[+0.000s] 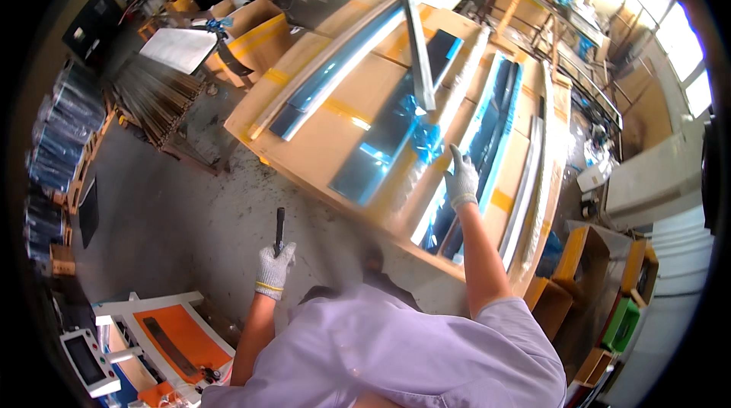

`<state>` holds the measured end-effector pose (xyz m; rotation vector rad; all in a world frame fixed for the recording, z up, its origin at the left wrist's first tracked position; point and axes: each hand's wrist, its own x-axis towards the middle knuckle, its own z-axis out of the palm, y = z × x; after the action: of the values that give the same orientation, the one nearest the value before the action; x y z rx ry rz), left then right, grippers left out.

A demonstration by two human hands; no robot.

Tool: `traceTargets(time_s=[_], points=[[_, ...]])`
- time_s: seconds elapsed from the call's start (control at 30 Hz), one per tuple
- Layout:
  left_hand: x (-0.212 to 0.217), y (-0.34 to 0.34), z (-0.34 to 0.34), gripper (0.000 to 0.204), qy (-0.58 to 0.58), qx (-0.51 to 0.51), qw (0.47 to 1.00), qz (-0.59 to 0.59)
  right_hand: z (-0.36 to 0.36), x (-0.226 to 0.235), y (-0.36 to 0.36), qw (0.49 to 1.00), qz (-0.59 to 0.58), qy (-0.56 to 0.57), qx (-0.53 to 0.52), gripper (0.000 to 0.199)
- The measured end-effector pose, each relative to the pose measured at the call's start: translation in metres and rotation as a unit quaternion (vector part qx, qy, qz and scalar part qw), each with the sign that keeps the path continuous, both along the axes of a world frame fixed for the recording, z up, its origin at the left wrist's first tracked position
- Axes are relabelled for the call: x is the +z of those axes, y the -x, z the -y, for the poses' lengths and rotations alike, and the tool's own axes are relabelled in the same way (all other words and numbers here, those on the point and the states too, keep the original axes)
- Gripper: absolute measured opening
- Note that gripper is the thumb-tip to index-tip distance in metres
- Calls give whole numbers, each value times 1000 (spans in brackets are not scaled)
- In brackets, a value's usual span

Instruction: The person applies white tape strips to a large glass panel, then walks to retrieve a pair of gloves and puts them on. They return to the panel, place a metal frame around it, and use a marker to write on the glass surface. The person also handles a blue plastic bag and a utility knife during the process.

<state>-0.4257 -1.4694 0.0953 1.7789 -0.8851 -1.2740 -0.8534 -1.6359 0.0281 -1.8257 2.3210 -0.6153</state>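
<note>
My left hand (274, 266), in a grey knit glove with a yellow cuff, is closed around a slim black tool (280, 227). The tool points up and away from me; its exact kind I cannot make out. My right hand (461, 182), also gloved, is over the cardboard-covered table with fingers apart. It is beside a crumpled piece of blue film (427, 140) and above long strips wrapped in blue film (487, 130). Beyond the crumpled film, a grey metal bar (417, 50) lies at a slant across a flat, blue-filmed panel (373, 145).
More long strips (335, 69) lie on the table's left, and pale ones (525, 187) on its right. Metal rods (160, 103) rest on a stand to the left. A machine with an orange bed (186, 339) is at lower left, wooden bins (582, 259) at lower right.
</note>
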Motion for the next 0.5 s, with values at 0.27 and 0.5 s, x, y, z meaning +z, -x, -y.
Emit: traceTargets(time_s=[0.27,0.5], points=[[-22,0,56,21,53,-40,998,-5,29,13,-132,930,181,27,319,12],[-11,33,119,35,186,-100,977,-12,-34,87,-199,864,403,-42,299,23]])
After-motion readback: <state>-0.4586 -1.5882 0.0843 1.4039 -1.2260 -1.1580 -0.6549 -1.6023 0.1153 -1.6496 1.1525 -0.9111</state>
